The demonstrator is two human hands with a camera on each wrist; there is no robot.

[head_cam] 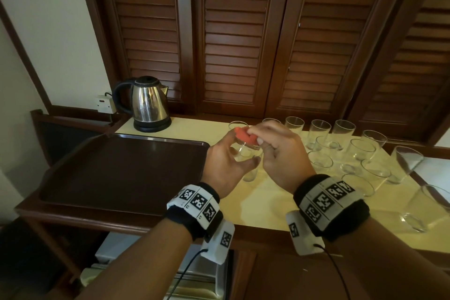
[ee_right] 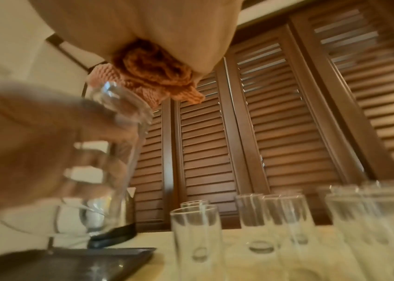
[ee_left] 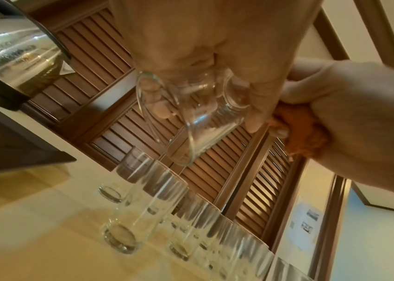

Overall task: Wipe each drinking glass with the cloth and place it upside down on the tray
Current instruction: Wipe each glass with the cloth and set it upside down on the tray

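My left hand (head_cam: 226, 165) grips a clear drinking glass (head_cam: 244, 152) above the counter, just right of the tray; the same glass (ee_left: 191, 117) (ee_right: 109, 144) shows tilted in both wrist views. My right hand (head_cam: 277, 151) holds a bunched orange cloth (head_cam: 246, 137) (ee_right: 152, 76) (ee_left: 304, 131) against the glass's rim. The dark brown tray (head_cam: 117, 168) lies to the left with nothing on it. Several more glasses (head_cam: 341, 151) (ee_left: 143, 205) (ee_right: 195, 232) stand upright on the cream counter at the right.
A steel electric kettle (head_cam: 149, 105) stands at the back behind the tray. Brown louvred doors (head_cam: 238, 39) close off the back. The counter's front edge (head_cam: 267, 229) is a wooden rim. One glass (head_cam: 421, 209) stands near the far right edge.
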